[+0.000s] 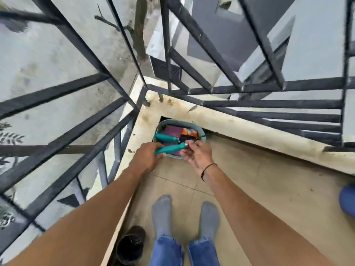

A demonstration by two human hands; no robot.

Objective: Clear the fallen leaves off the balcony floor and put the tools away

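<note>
A teal basket stands in the balcony corner on the beige tile floor. Inside it lie a teal-handled tool, a purple pad and something orange. My left hand grips the butt end of a second teal-handled garden tool over the basket's near rim. My right hand pinches that tool's dark metal end, which is mostly hidden behind the fingers. A thin dark prong sticks out of the basket to the right.
Black metal railing encloses the corner on two sides above a stained concrete ledge. A dark pot sits by my left foot. A blue object shows at the right edge. My socked feet stand on the tiles.
</note>
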